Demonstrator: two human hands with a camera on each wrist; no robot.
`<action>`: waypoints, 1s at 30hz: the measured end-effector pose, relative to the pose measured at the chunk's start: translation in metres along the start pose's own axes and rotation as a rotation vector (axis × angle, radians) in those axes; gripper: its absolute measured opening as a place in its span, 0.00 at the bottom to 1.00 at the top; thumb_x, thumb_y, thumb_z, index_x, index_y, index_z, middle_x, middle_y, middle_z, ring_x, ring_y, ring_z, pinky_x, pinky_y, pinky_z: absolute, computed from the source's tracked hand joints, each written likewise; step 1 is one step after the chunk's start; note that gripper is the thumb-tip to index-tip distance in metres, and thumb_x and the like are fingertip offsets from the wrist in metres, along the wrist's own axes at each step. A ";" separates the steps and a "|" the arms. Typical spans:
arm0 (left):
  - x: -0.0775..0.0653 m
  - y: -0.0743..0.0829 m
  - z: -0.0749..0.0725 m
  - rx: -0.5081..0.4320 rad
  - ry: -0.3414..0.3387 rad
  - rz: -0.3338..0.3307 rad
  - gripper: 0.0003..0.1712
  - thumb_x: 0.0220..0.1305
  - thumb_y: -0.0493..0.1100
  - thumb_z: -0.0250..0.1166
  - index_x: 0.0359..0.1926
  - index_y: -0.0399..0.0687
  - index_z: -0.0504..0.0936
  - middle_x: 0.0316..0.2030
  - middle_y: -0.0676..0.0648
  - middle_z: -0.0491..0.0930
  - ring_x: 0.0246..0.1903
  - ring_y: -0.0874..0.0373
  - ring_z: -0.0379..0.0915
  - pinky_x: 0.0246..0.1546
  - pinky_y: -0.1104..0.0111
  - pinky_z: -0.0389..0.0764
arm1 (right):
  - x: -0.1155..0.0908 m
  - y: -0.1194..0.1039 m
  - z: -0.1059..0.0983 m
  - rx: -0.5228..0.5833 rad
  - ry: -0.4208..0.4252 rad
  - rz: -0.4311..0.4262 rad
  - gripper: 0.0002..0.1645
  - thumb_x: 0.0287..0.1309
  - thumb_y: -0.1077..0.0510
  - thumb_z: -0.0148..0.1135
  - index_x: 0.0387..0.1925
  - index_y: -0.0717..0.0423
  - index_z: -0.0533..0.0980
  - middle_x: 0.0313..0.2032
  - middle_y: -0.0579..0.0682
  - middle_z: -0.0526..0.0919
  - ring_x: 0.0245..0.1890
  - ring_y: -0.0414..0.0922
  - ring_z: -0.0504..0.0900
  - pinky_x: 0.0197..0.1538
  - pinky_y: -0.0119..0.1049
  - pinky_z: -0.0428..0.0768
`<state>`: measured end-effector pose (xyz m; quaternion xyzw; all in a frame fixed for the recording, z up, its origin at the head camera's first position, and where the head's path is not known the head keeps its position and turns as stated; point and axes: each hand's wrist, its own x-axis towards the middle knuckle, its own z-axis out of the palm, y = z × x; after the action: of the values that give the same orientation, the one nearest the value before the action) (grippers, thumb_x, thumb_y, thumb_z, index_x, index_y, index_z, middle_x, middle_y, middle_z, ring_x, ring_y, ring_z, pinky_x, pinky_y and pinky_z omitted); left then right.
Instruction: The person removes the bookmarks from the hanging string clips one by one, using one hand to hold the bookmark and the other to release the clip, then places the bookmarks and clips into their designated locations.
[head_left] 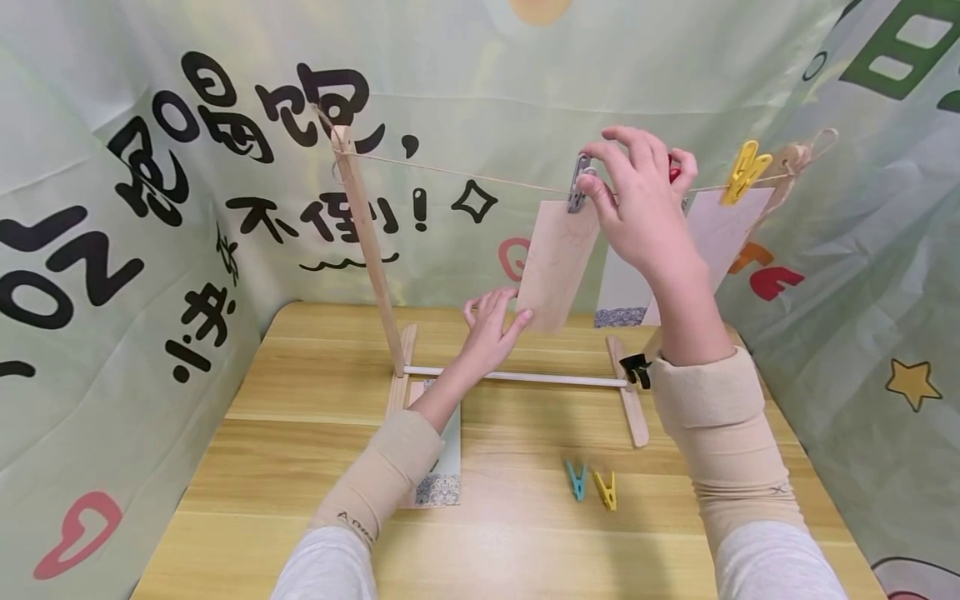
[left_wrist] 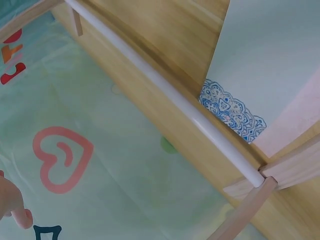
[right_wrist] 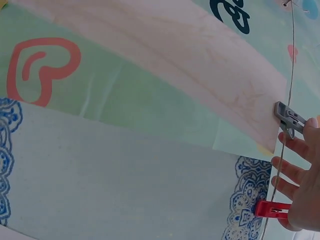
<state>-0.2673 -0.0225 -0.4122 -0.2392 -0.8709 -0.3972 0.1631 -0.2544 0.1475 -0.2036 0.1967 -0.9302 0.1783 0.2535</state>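
Note:
A pale pink paper card (head_left: 558,267) hangs from a string line (head_left: 465,175), with a grey clothespin (head_left: 579,183) at its top edge. My right hand (head_left: 645,196) pinches this clothespin between thumb and fingers; the right wrist view shows the clothespin (right_wrist: 290,119) over the string. My left hand (head_left: 491,329) holds the card's lower left edge, thumb in front. Only some fingers of the left hand (left_wrist: 12,202) show in the left wrist view. A white card with blue lace print (right_wrist: 135,175) hangs beside it, under a red clothespin (right_wrist: 272,209).
The string runs between a left wooden post (head_left: 367,250) and a right post (head_left: 791,158). A yellow clothespin (head_left: 745,173) grips another hanging sheet. On the table (head_left: 300,467) lie a blue clothespin (head_left: 576,481), a yellow clothespin (head_left: 606,490) and a lace-printed card (head_left: 450,467). A white rod (head_left: 555,379) joins the feet.

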 end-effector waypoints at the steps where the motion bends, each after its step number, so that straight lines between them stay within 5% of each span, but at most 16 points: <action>1: 0.000 0.000 0.000 -0.001 -0.002 -0.005 0.24 0.68 0.50 0.49 0.58 0.39 0.64 0.58 0.40 0.66 0.60 0.46 0.55 0.58 0.46 0.41 | 0.000 0.000 0.000 0.005 0.005 0.000 0.23 0.65 0.46 0.45 0.57 0.51 0.69 0.65 0.50 0.57 0.66 0.46 0.48 0.59 0.50 0.35; 7: -0.001 0.000 0.002 -0.001 -0.003 -0.006 0.25 0.70 0.48 0.46 0.58 0.32 0.63 0.58 0.36 0.64 0.60 0.43 0.54 0.57 0.46 0.40 | -0.001 0.003 0.002 0.034 0.045 -0.001 0.23 0.65 0.45 0.45 0.55 0.51 0.70 0.64 0.50 0.58 0.66 0.45 0.46 0.59 0.48 0.34; 17: -0.002 -0.002 0.003 -0.057 0.185 0.027 0.15 0.65 0.43 0.54 0.45 0.36 0.72 0.53 0.39 0.71 0.55 0.46 0.60 0.56 0.47 0.45 | 0.000 0.004 0.003 0.055 0.055 -0.003 0.22 0.64 0.45 0.47 0.54 0.51 0.71 0.64 0.50 0.58 0.66 0.46 0.46 0.59 0.49 0.34; 30: -0.002 -0.003 0.001 -0.099 0.259 0.050 0.11 0.61 0.43 0.58 0.38 0.38 0.77 0.48 0.43 0.74 0.53 0.48 0.62 0.55 0.49 0.44 | 0.000 0.003 0.004 0.110 0.080 0.010 0.19 0.63 0.47 0.50 0.49 0.52 0.73 0.63 0.49 0.59 0.66 0.44 0.47 0.60 0.48 0.33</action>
<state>-0.2672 -0.0246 -0.4160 -0.2151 -0.8156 -0.4631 0.2721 -0.2582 0.1484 -0.2078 0.1985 -0.9090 0.2381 0.2786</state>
